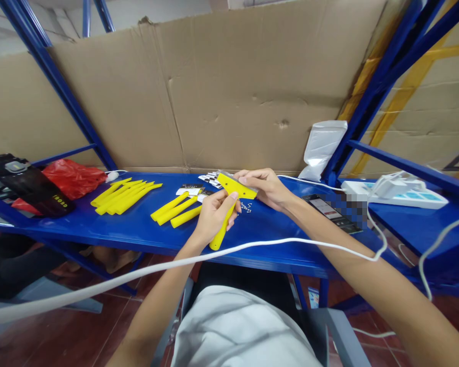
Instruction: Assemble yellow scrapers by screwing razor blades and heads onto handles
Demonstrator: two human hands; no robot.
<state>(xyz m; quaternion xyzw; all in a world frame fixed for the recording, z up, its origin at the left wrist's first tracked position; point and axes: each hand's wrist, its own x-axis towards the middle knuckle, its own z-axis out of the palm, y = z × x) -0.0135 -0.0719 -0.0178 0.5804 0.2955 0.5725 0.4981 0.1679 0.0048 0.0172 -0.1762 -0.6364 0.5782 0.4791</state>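
A yellow scraper (235, 186) with a round handle and a wide, flat head is held up over the blue table. My left hand (215, 211) is wrapped round its neck, thumb on the front. At the head's right end, my right hand (265, 187) pinches the upper edge, where a thin greyish strip shows; some of its fingers are hidden behind the head. Two dark holes show in the head. Tiny metal screws (246, 207) lie on the table just behind the scraper. Left of my left hand lie several yellow handles (172, 210) and small black-and-white packets (191, 190).
More yellow pieces (126, 196) lie in a row at left, near a black bottle (30, 186) and a red plastic bag (74, 177). A phone (329, 211) and a power strip (405, 196) are at right. A white cable (252, 245) crosses in front of my arms.
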